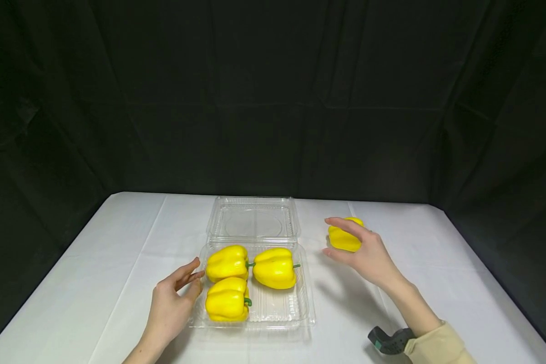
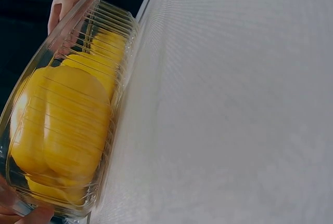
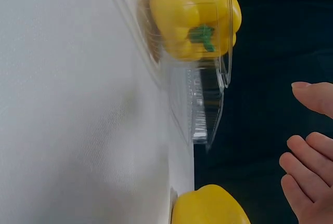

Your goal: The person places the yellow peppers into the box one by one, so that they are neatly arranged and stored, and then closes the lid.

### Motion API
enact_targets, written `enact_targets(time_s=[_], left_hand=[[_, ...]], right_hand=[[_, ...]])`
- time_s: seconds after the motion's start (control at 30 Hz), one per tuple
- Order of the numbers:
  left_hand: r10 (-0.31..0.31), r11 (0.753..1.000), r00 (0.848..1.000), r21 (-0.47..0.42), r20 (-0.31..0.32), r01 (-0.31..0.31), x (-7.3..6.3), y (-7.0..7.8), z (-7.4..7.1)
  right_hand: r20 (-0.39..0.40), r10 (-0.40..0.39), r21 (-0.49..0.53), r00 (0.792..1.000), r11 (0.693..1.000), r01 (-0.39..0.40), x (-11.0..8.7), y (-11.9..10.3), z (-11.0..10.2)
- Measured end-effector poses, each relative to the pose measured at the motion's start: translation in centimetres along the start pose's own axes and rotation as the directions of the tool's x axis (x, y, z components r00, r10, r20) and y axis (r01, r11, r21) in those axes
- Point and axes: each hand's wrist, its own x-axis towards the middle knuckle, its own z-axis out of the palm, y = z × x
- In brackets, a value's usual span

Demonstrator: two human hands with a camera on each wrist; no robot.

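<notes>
- At the lower right of the frame, a beige sleeve (image 1: 439,346) and a dark wrist device (image 1: 391,341) are showing at the right arm.
- At the lower left, the left hand (image 1: 173,303) is resting its fingers at the left rim of the clear plastic tray (image 1: 275,308); I cannot tell whether thumb and fingers are clamped on that rim.
- The tray is sitting just below the frame's middle and holding three yellow peppers, its ribbed floor showing in its lower right part.
- In the tray, the front pepper (image 1: 226,301) is lying lower left, its green stem pointing right.
- Touching it, the back left pepper (image 1: 227,264) is pointing its stem at the right pepper (image 1: 274,269), which is lying on its side too.
- Right of centre, the right hand (image 1: 373,258) is hovering, thumb and fingers apart, near a loose pepper (image 1: 341,238) on the white tablecloth (image 1: 95,283).
- Behind the tray, its clear lid (image 1: 255,220) is lying open.
- Black cloth (image 1: 273,101) is filling the upper frame.
</notes>
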Motion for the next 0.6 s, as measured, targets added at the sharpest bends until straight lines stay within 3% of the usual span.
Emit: enact_targets(time_s=[0.6], left_hand=[[0.035, 0.999, 0.999, 0.014, 0.0, -0.035, 0.0, -0.1, 0.0]], right_hand=[[-0.047, -0.021, -0.048, 0.999, 0.999, 0.019, 0.7, 1.7, -0.7]])
